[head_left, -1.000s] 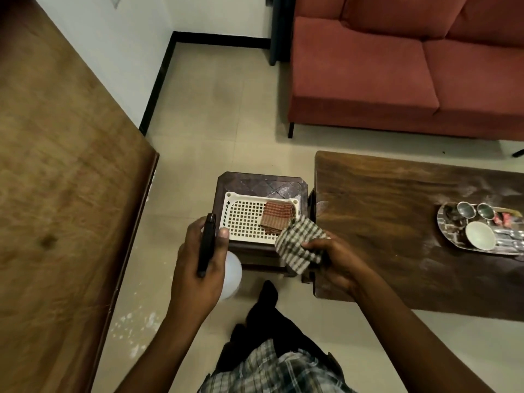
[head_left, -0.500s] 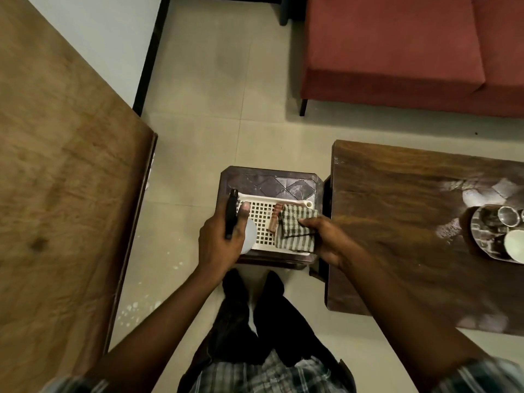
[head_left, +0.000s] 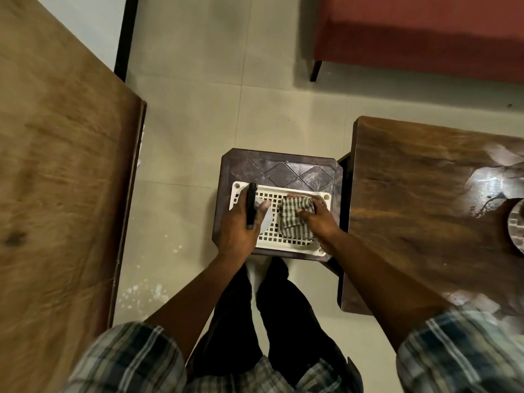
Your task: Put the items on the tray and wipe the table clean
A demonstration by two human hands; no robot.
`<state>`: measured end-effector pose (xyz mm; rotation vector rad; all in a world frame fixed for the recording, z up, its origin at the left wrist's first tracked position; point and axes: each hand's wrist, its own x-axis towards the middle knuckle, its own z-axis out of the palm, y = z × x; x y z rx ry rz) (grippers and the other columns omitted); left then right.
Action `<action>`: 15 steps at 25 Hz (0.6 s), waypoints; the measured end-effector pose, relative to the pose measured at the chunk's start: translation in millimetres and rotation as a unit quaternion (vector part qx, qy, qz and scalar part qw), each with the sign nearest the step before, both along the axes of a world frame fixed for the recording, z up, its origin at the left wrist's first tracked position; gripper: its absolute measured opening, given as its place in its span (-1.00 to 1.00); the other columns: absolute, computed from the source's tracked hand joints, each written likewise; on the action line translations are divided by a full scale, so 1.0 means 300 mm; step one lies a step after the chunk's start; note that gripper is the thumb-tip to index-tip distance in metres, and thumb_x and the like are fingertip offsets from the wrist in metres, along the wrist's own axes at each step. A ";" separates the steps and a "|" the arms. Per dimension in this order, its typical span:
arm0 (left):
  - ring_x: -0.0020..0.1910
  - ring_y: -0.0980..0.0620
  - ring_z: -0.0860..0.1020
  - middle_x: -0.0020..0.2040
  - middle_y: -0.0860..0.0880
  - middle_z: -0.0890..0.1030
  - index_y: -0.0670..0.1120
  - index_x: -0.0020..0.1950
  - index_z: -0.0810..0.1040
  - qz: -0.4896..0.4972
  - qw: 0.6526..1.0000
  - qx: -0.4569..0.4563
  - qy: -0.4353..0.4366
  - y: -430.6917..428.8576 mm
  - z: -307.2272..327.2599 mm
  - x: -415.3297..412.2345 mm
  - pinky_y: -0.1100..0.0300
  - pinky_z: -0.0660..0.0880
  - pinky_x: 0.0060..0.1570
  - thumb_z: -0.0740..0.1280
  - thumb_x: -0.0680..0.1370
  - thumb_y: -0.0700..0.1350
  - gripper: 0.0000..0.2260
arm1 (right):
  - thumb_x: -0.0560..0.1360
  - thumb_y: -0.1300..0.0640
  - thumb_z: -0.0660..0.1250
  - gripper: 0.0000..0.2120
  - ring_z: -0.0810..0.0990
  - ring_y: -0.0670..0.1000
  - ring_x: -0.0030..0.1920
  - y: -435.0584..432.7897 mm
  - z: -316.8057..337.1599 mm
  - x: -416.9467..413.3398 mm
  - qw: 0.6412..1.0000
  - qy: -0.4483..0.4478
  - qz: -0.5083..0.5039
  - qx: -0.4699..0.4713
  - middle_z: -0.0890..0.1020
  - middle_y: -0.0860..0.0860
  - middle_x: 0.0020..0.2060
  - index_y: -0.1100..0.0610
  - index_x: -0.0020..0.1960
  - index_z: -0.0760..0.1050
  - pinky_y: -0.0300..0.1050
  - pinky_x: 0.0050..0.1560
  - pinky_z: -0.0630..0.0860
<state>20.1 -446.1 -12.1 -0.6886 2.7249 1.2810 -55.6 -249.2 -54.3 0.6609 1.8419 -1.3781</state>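
1. Wood fills the left of the room: a broad pale-brown tabletop (head_left: pixel 56 194), blurred, stands well apart from the work.
2. Across the tiled floor (head_left: pixel 198 123), a red sofa (head_left: pixel 425 32) backs the dark coffee table (head_left: pixel 411 217), whose top carries a wet-looking sheen at its right end. A steel tray (head_left: pixel 515 231) sits there, cut off by the frame edge, its load not readable.
3. A brown plastic stool (head_left: pixel 283 168) stands just beside the coffee table's left end, directly in front of the person (head_left: pixel 255 321).
4. On the stool rests a white lattice basket (head_left: pixel 295 243), its long axis running left to right.
5. The checked cloth (head_left: pixel 293 222) lies bunched in the basket's right half, on top of a reddish cloth (head_left: pixel 295 197) that shows only as a sliver at the far edge.
6. The right hand (head_left: pixel 321 224) holds the checked cloth, thumb on top and fingers curled over its far right corner.
7. The left hand (head_left: pixel 239 226) is wrapped round a spray bottle (head_left: pixel 266 222), whose black head points away from the person. It hangs over the basket's left half, just beside the cloth. That bare left half is, by the look of it, where the bottle goes, and the left hand is the nearer one for it. The wiping appears done.
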 end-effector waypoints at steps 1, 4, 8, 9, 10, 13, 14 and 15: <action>-0.11 0.17 0.68 -0.10 0.18 0.66 0.12 0.46 0.44 -0.020 1.000 0.005 0.008 -0.005 -0.020 0.000 0.13 0.65 -0.05 0.24 0.69 0.30 -0.58 | 0.67 0.29 0.32 -0.63 0.65 0.19 0.31 0.005 -0.006 0.001 1.000 0.010 -0.001 0.018 0.62 0.16 0.35 0.13 0.45 0.45 0.26 0.35 0.61; -0.17 0.32 0.64 -0.16 0.23 0.62 0.08 0.43 0.47 -0.059 0.998 0.008 0.015 -0.020 -0.049 0.002 0.42 0.54 -0.14 0.24 0.70 0.28 -0.60 | 0.64 0.36 0.31 -0.59 0.69 0.06 0.18 0.020 -0.004 0.013 0.997 0.041 -0.023 0.053 0.67 0.09 0.29 0.10 0.45 0.49 0.15 0.31 0.64; -0.12 0.09 0.67 -0.07 0.12 0.66 0.10 0.47 0.42 -0.061 0.998 0.010 0.003 -0.026 -0.073 0.022 0.00 0.67 -0.05 0.26 0.69 0.29 -0.56 | 0.60 0.27 0.38 -0.55 0.69 0.12 0.24 0.022 0.016 0.061 0.985 0.077 -0.027 0.150 0.69 0.07 0.28 0.07 0.46 0.49 0.09 0.32 0.62; -0.07 0.06 0.69 -0.02 0.12 0.67 0.12 0.51 0.38 -0.057 0.998 0.011 0.004 -0.029 -0.077 0.027 -0.02 0.68 -0.02 0.28 0.67 0.29 -0.54 | 0.59 0.22 0.39 -0.57 0.70 0.13 0.22 0.028 0.023 0.074 0.979 0.088 -0.015 0.185 0.70 0.06 0.26 0.06 0.44 0.50 0.07 0.27 0.64; 0.01 0.04 0.70 0.08 0.09 0.69 0.15 0.55 0.33 -0.051 0.999 0.009 -0.003 -0.027 -0.071 0.034 -0.02 0.68 0.03 0.32 0.65 0.29 -0.48 | 0.58 0.17 0.39 -0.60 0.71 0.14 0.19 0.033 0.037 0.092 0.972 0.098 -0.003 0.215 0.71 0.05 0.25 0.05 0.41 0.51 0.06 0.22 0.65; 0.23 -0.06 0.66 0.38 -0.02 0.61 0.17 0.66 0.15 -0.059 0.997 -0.023 -0.038 -0.043 -0.051 0.076 -0.06 0.66 0.10 0.47 0.59 0.10 -0.26 | 0.59 0.09 0.35 -0.65 0.70 0.15 0.19 0.050 0.091 0.135 0.956 0.149 0.032 0.253 0.69 0.03 0.27 0.02 0.37 0.51 0.06 0.17 0.63; 0.25 -0.12 0.65 0.43 -0.05 0.56 0.14 0.67 0.14 -0.071 0.995 -0.048 -0.056 -0.058 -0.025 0.096 -0.08 0.67 0.06 0.49 0.57 -0.04 -0.23 | 0.60 0.07 0.34 -0.64 0.69 0.13 0.22 0.054 0.122 0.147 0.953 0.166 0.051 0.250 0.67 0.02 0.31 0.00 0.40 0.51 0.05 0.19 0.64; 0.26 -0.18 0.63 0.44 -0.09 0.52 0.08 0.67 0.17 -0.076 0.993 -0.071 -0.063 -0.078 -0.006 0.110 -0.10 0.67 0.02 0.45 0.55 -0.18 -0.24 | 0.62 0.06 0.32 -0.62 0.67 0.12 0.25 0.052 0.159 0.150 0.951 0.187 0.063 0.237 0.65 0.02 0.35 -0.02 0.43 0.49 0.06 0.23 0.64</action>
